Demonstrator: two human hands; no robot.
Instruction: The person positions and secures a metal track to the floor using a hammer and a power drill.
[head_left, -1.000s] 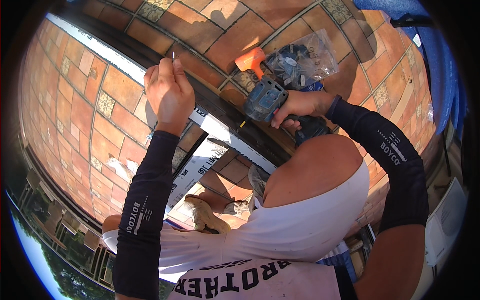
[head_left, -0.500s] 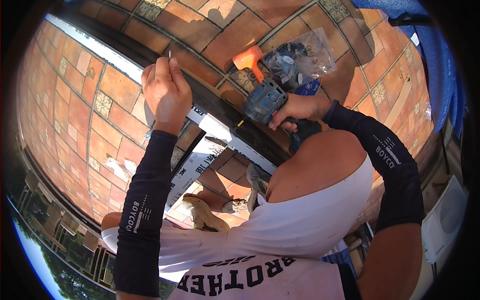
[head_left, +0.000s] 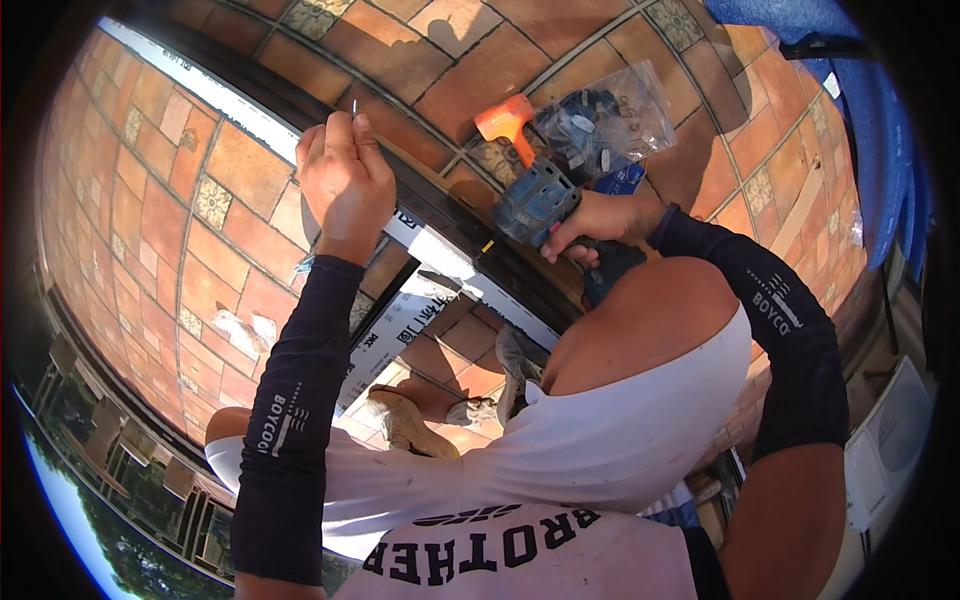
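My right hand is wrapped round the grip of a dark blue cordless drill. Its bit, banded in yellow, points down and left over the long dark metal frame bar. Farther left along that bar, my left hand is closed, thumb against fingers, on a thin pointed silver piece whose tip sticks up past them. The rest of that piece is hidden in the fingers. White printed film strips cover parts of the frame.
Beyond the drill lie an orange-handled tool and a clear plastic bag with dark parts inside. Tiled floor surrounds the frame. A shoe stands inside the frame's corner. Blue material is at the far right.
The whole view has shifted a little, so everything sits slightly farther right. Both hands keep their hold, and neither has clearly moved against the frame.
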